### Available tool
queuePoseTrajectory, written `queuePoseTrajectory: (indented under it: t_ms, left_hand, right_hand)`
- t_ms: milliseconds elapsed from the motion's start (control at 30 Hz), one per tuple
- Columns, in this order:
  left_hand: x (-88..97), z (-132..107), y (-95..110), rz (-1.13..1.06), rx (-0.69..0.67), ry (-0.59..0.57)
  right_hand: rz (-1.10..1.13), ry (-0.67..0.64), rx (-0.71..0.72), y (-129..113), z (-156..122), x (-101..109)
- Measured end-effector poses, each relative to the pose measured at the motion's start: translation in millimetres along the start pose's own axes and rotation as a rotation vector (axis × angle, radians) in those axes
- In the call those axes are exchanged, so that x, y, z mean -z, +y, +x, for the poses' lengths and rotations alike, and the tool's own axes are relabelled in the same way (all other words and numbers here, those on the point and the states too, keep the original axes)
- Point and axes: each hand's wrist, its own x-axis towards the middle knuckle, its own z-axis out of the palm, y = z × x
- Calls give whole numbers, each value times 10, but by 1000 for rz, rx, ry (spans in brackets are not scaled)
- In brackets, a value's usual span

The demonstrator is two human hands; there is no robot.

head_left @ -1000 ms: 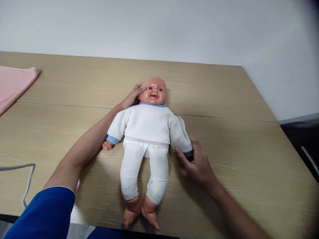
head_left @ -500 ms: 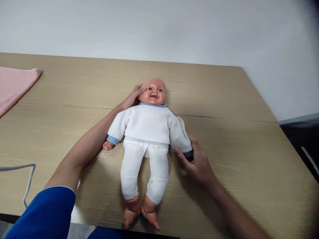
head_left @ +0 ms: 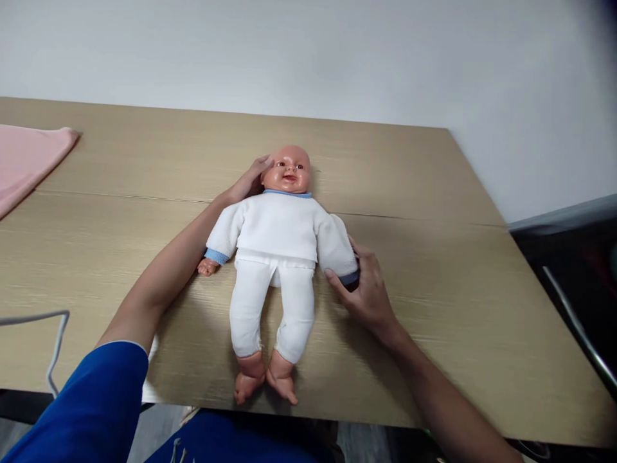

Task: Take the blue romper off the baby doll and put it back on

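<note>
On a wood-toned table (head_left: pixel 409 180), we had a doll (head_left: pixel 277 225) in white clothes lying on its back, its feet pointing toward us. Our left hand (head_left: pixel 251 177) was cupped against the side of the doll's head (head_left: pixel 292 168), with part of the fingers hidden from view; how wide that grip stood, we could not tell. Our right hand (head_left: pixel 369 292) was closed around the end of the doll's sleeve (head_left: pixel 337 254), thumb on the near side and fingers on the far side of the blue cuff (head_left: pixel 349 278). We saw a pink cloth (head_left: pixel 29 161) well apart from the doll, on our left, level with its head, and a bent pale cable (head_left: pixel 60 334) on the same side, nearer its feet. A pale wall (head_left: pixel 289 58) stood beyond the doll's head.
</note>
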Motion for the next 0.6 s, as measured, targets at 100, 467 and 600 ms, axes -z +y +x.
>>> queuePoseTrajectory:
  t_ms: [100,467,600]
  left_hand:
    - [111,-122,231,144,-5,81]
    - [-828,-1437,739,631,-365,242]
    - [-1305,-2096,711,787,-396,118]
  right_hand:
    - [71,46,-17,-18,26,18]
    - [66,383,110,-207,123,35]
    - [33,267,200,-611,-161,152]
